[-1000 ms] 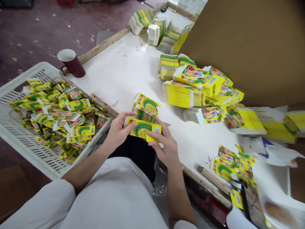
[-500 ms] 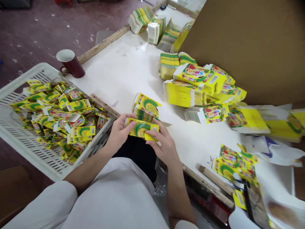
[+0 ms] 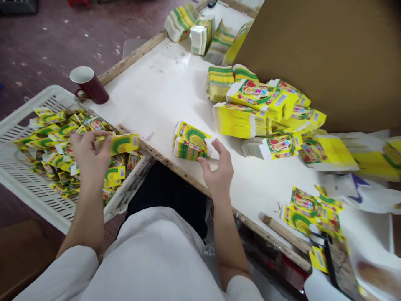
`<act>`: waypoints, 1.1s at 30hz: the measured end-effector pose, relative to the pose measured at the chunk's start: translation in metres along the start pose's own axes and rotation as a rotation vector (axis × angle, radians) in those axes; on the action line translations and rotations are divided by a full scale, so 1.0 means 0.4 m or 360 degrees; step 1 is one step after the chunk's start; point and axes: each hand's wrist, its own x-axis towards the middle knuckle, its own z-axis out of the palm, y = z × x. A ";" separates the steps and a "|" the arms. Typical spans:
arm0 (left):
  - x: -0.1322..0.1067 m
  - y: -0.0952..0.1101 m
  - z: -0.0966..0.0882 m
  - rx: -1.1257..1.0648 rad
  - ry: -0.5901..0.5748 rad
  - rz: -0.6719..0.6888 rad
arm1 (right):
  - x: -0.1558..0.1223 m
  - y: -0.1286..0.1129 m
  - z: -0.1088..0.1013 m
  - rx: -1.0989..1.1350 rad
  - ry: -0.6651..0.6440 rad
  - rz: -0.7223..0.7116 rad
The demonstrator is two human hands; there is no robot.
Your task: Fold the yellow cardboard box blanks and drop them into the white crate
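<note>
Above the white plastic basket [image 3: 40, 215], my left hand [image 3: 90, 154] is closed on one end of a small yellow and green carton [image 3: 122, 144]. Many similar little cartons [image 3: 59, 161] lie heaped in the basket below it. My right hand [image 3: 219, 169] is open, thumb and fingers apart, at the right end of a stack of flat printed cartons [image 3: 191, 142] on the white table. Its thumb is close to that stack; whether it touches I cannot tell.
A maroon mug [image 3: 94, 88] stands at the table's left edge, by a wooden strip [image 3: 134, 58]. Bundles of flat cartons [image 3: 238, 121] lie before a large brown cardboard sheet [image 3: 316, 62]. At right are loose cartons [image 3: 303, 209], a phone [image 3: 341, 263] and a plastic bag [image 3: 360, 192].
My left hand has moved left from the table edge to over the basket, carrying the small carton. My right hand has let go of it and opened beside the stack.
</note>
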 end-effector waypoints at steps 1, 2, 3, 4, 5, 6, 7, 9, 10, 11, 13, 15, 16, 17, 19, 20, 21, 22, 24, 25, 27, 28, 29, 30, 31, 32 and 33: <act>0.017 -0.019 -0.018 0.0119 0.0119 0.0064 | 0.014 0.019 0.006 -0.0108 -0.0003 0.0014; 0.026 -0.032 -0.030 0.0199 0.0191 0.0125 | 0.026 0.034 0.013 -0.0176 -0.0035 0.0026; 0.026 -0.036 -0.034 0.0233 0.0211 0.0182 | 0.035 0.046 0.021 -0.0217 -0.0074 0.0039; 0.018 -0.034 -0.029 0.0216 0.0161 0.0227 | 0.041 0.052 0.028 -0.0237 -0.0106 0.0052; 0.003 -0.027 -0.016 0.0168 0.0103 0.0257 | 0.044 0.053 0.032 -0.0248 -0.0117 0.0064; -0.016 -0.015 0.004 0.0088 0.0043 0.0269 | 0.045 0.049 0.033 -0.0259 -0.0111 0.0074; -0.038 -0.001 0.029 -0.0029 -0.0034 0.0254 | 0.043 0.040 0.030 -0.0275 -0.0095 0.0074; -0.087 0.035 0.087 -0.0385 -0.0186 0.0143 | 0.037 0.008 0.012 -0.0302 -0.0065 0.0037; -0.113 0.056 0.115 -0.0598 -0.0290 0.0064 | 0.032 -0.014 0.000 -0.0298 -0.0057 -0.0004; -0.137 0.079 0.140 -0.0823 -0.0392 -0.0009 | 0.027 -0.037 -0.013 -0.0281 -0.0060 -0.0052; -0.181 0.131 0.179 -0.1242 -0.0610 -0.0156 | 0.011 -0.086 -0.032 -0.0191 -0.0096 -0.0168; -0.214 0.187 0.201 -0.1559 -0.0844 -0.0328 | -0.010 -0.127 -0.036 -0.0079 -0.0179 -0.0275; -0.225 0.212 0.207 -0.1666 -0.0937 -0.0416 | -0.023 -0.144 -0.032 -0.0023 -0.0195 -0.0303; -0.232 0.234 0.211 -0.1738 -0.0993 -0.0488 | -0.037 -0.158 -0.025 0.0031 -0.0176 -0.0304; -0.239 0.258 0.218 -0.1795 -0.0949 -0.0544 | -0.064 -0.177 -0.002 0.0141 -0.0095 -0.0214; -0.240 0.259 0.221 -0.1784 -0.0871 -0.0531 | -0.076 -0.183 0.010 0.0209 -0.0055 -0.0130; -0.241 0.254 0.224 -0.1753 -0.0799 -0.0504 | -0.086 -0.188 0.022 0.0295 -0.0028 -0.0030; -0.242 0.243 0.227 -0.1716 -0.0748 -0.0470 | -0.093 -0.191 0.033 0.0402 -0.0021 0.0075; -0.243 0.217 0.230 -0.1669 -0.0733 -0.0388 | -0.102 -0.196 0.049 0.0678 -0.0053 0.0252; -0.243 0.206 0.230 -0.1666 -0.0745 -0.0351 | -0.103 -0.198 0.054 0.0819 -0.0090 0.0307; -0.242 0.196 0.228 -0.1670 -0.0701 -0.0309 | -0.104 -0.201 0.058 0.0994 -0.0174 0.0329; -0.239 0.196 0.226 -0.1663 -0.0640 -0.0309 | -0.104 -0.202 0.057 0.1002 -0.0213 0.0300; -0.237 0.199 0.225 -0.1646 -0.0568 -0.0320 | -0.105 -0.201 0.055 0.0954 -0.0250 0.0253; -0.235 0.204 0.224 -0.1623 -0.0509 -0.0341 | -0.105 -0.199 0.053 0.0867 -0.0281 0.0196; -0.233 0.208 0.223 -0.1594 -0.0488 -0.0366 | -0.105 -0.195 0.050 0.0771 -0.0312 0.0143; -0.232 0.210 0.223 -0.1558 -0.0507 -0.0397 | -0.104 -0.189 0.046 0.0691 -0.0344 0.0098; -0.233 0.210 0.223 -0.1523 -0.0564 -0.0428 | -0.103 -0.180 0.042 0.0637 -0.0376 0.0073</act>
